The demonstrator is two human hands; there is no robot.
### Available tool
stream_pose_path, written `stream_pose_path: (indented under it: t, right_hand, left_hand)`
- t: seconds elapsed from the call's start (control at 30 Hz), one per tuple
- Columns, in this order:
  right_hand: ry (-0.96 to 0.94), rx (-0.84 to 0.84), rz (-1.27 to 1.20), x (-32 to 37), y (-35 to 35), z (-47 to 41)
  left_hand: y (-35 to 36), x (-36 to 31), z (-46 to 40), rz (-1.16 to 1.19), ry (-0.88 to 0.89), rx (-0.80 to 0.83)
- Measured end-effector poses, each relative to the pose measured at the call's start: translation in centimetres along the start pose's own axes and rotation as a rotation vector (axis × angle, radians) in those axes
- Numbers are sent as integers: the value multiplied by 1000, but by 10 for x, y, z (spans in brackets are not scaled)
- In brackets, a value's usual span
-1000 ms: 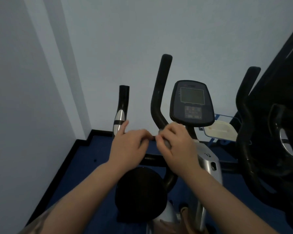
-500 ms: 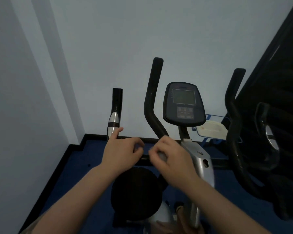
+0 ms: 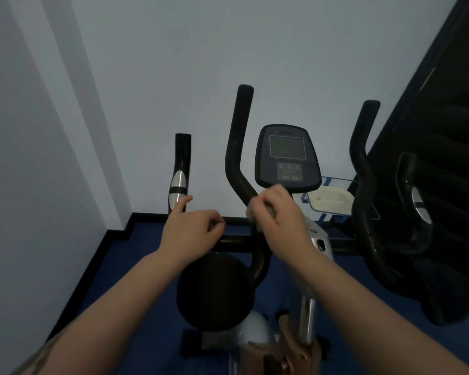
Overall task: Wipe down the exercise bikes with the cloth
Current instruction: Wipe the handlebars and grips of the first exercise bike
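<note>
Steel and black plastic make up the bike (image 3: pixel 318 239), the largest thing here; it stands on the blue floor (image 3: pixel 136 255) in the corner of the pale wall (image 3: pixel 173 63), heavy and rigid by the look of it, so I judge it will stay put under rubbing and needs no steadying; a second dark machine (image 3: pixel 431 212) stands just beside it on the right. Its round black seat (image 3: pixel 214 290) sits nearest the person; beyond it the console (image 3: pixel 287 155) rises on the post, flanked by curved handlebars (image 3: pixel 237 147); these look padded and matte, likely grippy rather than slick, while the console screen is probably the one delicate part, calling for light pressure. Smaller still are the hands; the right hand (image 3: pixel 279 215) is closed, its grip clamped on a pale cloth (image 3: pixel 251 212) bunched against the lower bend of the inner handlebar, just below the console; the left hand (image 3: pixel 192 231) hovers near the crossbar with fingers curled loosely and the forefinger out, holding nothing that I can see. Smallest is the cloth itself; soft, light and limp, it should wrap the tube easily; best held wadded in the palm, fingers round the bar, so it cannot slip loose.
</note>
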State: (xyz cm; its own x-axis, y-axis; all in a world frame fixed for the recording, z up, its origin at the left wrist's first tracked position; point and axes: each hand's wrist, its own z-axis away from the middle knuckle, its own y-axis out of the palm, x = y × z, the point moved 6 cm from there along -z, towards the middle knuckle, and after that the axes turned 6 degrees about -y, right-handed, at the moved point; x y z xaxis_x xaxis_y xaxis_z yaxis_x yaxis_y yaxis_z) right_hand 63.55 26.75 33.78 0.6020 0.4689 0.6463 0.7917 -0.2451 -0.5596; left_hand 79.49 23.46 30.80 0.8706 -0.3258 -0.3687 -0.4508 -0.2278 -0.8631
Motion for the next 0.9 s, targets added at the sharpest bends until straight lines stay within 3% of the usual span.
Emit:
stream_pose_path:
  t: [0.13, 0.23, 0.33, 0.47, 0.57, 0.6, 0.67, 0.8, 0.9]
  right_hand:
    - [-2, -188, 18, 3, 12, 24]
    - [-21, -165, -168, 0, 15, 69]
    - [-23, -97, -168, 3, 6, 59]
    - [153, -268, -168, 0, 2, 25]
    - [8, -134, 42, 10, 26, 64]
    - [-24, -81, 7, 13, 28, 79]
    - [-1, -26, -143, 11, 17, 82]
    - [145, -137, -308, 20, -3, 29]
    - [141, 96, -153, 49, 36, 21]
  left_hand:
    - [1, 1, 0, 1, -14, 28]
    - [2, 0, 0, 3, -15, 31]
    - [3, 2, -2, 4, -29, 39]
    - [4, 5, -1, 6, -54, 48]
    - [3, 3, 2, 3, -57, 60]
    - [3, 2, 2, 4, -49, 66]
    - [4, 2, 1, 7, -43, 70]
    - [2, 2, 1, 10, -82, 62]
    - [2, -2, 4, -113, 18, 155]
